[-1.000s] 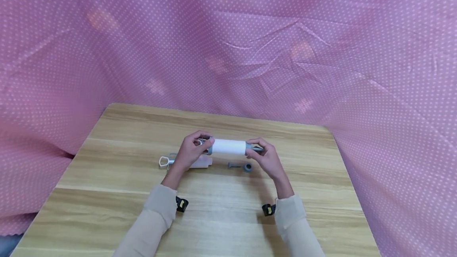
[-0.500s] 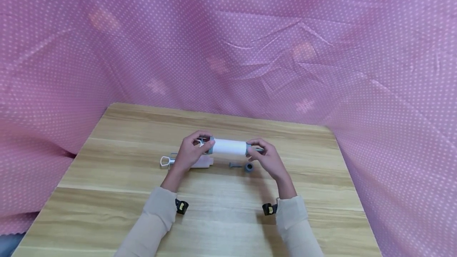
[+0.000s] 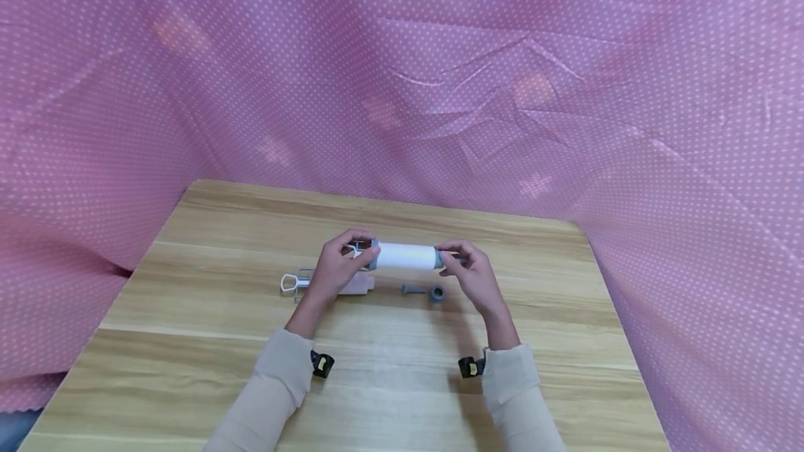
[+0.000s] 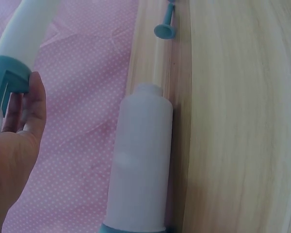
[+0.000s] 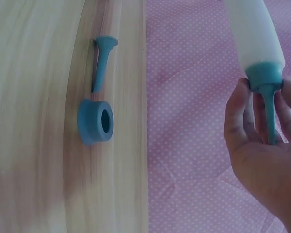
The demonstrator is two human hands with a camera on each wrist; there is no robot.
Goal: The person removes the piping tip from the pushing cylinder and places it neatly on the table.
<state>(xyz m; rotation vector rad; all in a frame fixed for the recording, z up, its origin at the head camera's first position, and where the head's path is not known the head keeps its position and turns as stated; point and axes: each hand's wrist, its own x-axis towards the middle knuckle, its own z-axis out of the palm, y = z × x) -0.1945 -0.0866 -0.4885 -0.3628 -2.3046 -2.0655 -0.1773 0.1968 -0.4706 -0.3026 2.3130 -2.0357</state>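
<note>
Holding a white cylindrical plastic bottle (image 3: 407,257) above the wood-grain table (image 3: 402,382), roughly parallel to its far edge, you grasp opposite ends. Your left hand (image 3: 338,266) pinches the teal plastic collar (image 4: 12,70); your right hand (image 3: 476,276) has thumb and fingers round the teal plastic nozzled cap (image 5: 265,75). Below, in a row between the table's left and right edges, lie a translucent white plastic bottle (image 4: 140,160), a flared teal plastic nozzle (image 5: 102,63) and a ring-shaped teal plastic cap (image 5: 86,121). Uneven pressure from your right fingers might set the nozzled cap crooked; a slackened left pinch could drop the held bottle onto the loose parts, perhaps knocking them toward the right edge. The held bottle's milky wall reveals no contents. The lying bottle's neck appears uncapped; whether anything is inside cannot be told.
</note>
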